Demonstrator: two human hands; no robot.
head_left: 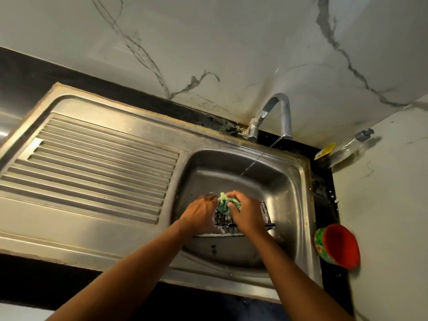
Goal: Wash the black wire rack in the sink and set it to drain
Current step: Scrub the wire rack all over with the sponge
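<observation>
Open passage over the ribbed drainboard (97, 163) at left; faucet (281, 107) behind the sink (298, 205), red cup (338, 245) at its right.

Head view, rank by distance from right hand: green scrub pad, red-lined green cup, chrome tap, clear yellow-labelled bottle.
1. Green scrub pad, in the right hand's grip.
2. Red-lined green cup, at right; chrome tap, at back: too close to call.
3. Clear yellow-labelled bottle, far right corner.
</observation>
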